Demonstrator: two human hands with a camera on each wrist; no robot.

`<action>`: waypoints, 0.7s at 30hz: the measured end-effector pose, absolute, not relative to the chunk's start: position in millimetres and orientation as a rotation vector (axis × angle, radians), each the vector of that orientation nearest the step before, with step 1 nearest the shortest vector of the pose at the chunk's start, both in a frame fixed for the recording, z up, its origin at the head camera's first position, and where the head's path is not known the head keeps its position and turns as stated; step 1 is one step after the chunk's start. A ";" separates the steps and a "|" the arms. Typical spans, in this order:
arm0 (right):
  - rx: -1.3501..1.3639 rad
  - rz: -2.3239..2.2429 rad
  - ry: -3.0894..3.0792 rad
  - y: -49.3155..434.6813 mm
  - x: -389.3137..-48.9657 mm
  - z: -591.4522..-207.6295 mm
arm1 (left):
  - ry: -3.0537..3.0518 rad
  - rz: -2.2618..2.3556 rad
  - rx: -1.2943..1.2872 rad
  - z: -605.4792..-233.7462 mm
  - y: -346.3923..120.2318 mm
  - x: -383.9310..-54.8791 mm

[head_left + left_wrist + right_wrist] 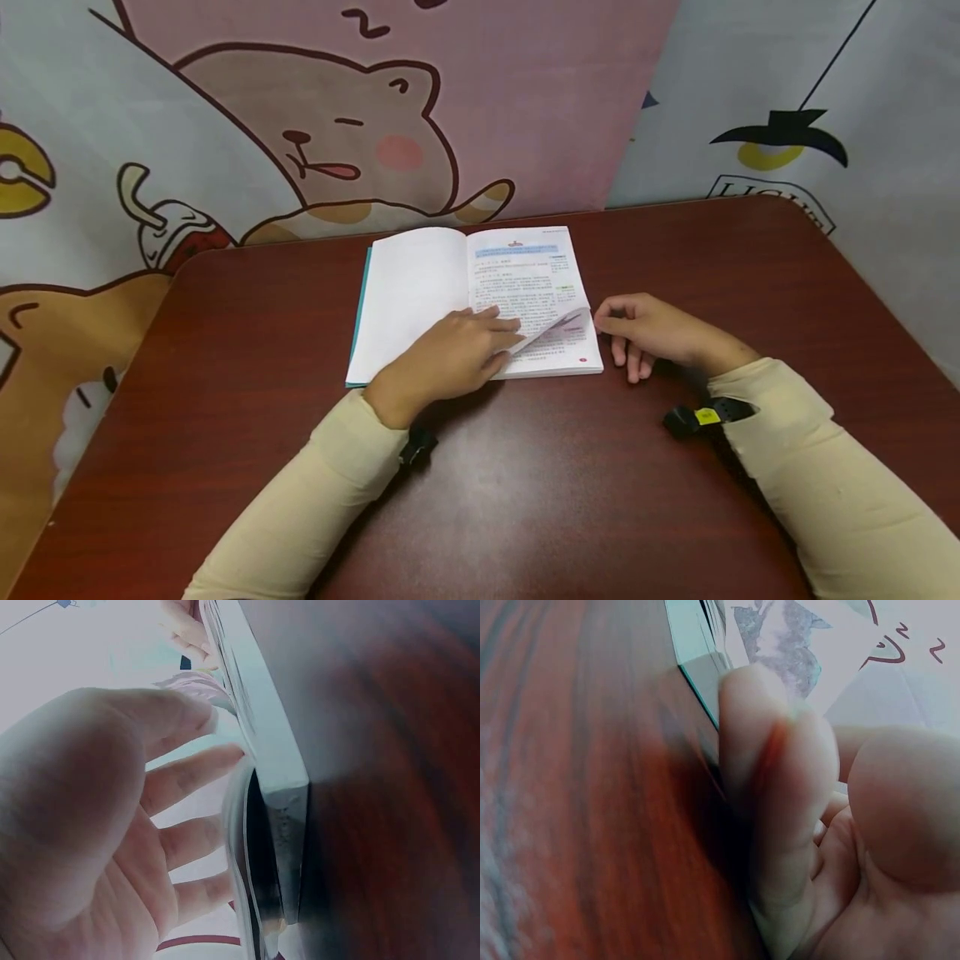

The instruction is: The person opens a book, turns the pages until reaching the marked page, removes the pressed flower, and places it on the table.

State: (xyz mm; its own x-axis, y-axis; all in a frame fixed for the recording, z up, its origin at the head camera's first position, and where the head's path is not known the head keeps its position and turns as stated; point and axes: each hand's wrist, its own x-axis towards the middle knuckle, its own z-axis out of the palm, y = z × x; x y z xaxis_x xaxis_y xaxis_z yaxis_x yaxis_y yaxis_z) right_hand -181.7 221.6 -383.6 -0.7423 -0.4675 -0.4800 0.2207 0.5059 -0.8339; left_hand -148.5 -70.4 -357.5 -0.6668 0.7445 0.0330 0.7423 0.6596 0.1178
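Note:
An open book (420, 287) with a teal cover lies on the table, its left page blank and its right page (517, 275) printed with small text. Across its lower middle rests my left hand (457, 354), fingers spread and fairly straight; the left wrist view shows its thumb (176, 716) beside a curled page. The lower right part of a page (551, 329) is lifted and bent over. My right hand (645, 329) is just beside the book's right edge, fingers loosely bent. In the right wrist view its fingertips (750, 697) are near the lifted page (780, 645); no grip on paper shows.
The dark reddish-brown table (562, 492) extends around the book. Behind it hangs a wall covering (540, 100) with cartoon animals. A black strap device (701, 417) is on the right wrist, another (418, 447) on the left.

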 end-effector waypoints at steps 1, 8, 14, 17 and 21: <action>-0.207 -1.270 2.057 221.7 -181.9 -383.9 | 2.846 0.189 1.262 -357.6 -70.4 -148.3; -0.212 -1.254 2.089 221.5 -183.0 -385.9 | 2.905 0.258 1.283 -359.8 -71.5 -148.7; -0.226 -1.235 2.110 221.3 -182.9 -385.8 | 2.958 0.290 1.317 -358.8 -71.3 -148.8; -0.230 -1.235 2.111 221.5 -183.0 -385.5 | 2.978 0.254 1.324 -357.6 -70.6 -148.6; -0.242 -1.233 2.110 221.6 -183.2 -385.3 | 3.008 0.177 1.370 -357.0 -70.0 -148.4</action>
